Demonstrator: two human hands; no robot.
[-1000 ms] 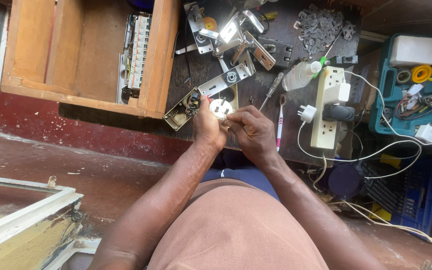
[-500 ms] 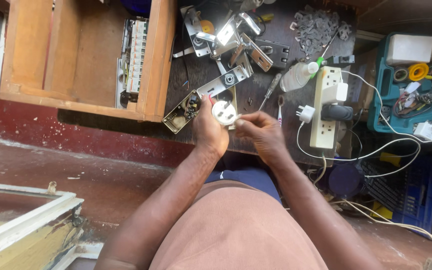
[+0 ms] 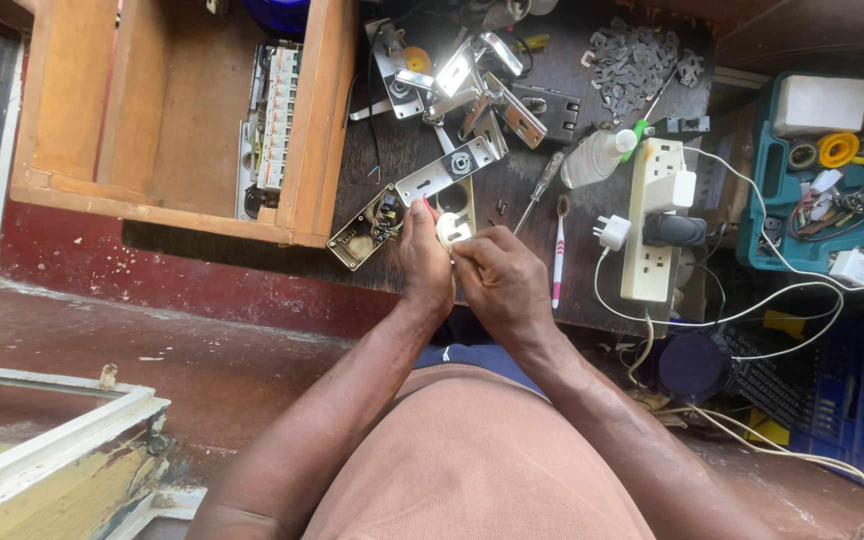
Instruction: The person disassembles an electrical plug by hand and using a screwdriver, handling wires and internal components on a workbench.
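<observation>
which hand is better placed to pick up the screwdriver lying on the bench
Probably the right hand: the screwdriver lies just above it, on its side. The left hand sits further off and grips the small white part.

The setting is a small repair workshop, most likely for locks and electrical fittings. A dark, worn workbench (image 3: 542, 215) fills the upper centre of the frame. Metal lock plates and door handles (image 3: 472, 85) lie in a heap on it, with a pile of small grey metal parts (image 3: 637, 60) at the top. A screwdriver (image 3: 540, 185) and a white power strip (image 3: 650, 220) lie right of centre. An open teal toolbox (image 3: 822, 190) holding tape rolls and wires sits at upper right. A wooden cabinet (image 3: 182, 110) containing a row of circuit breakers (image 3: 277, 115) occupies the upper left.
</observation>
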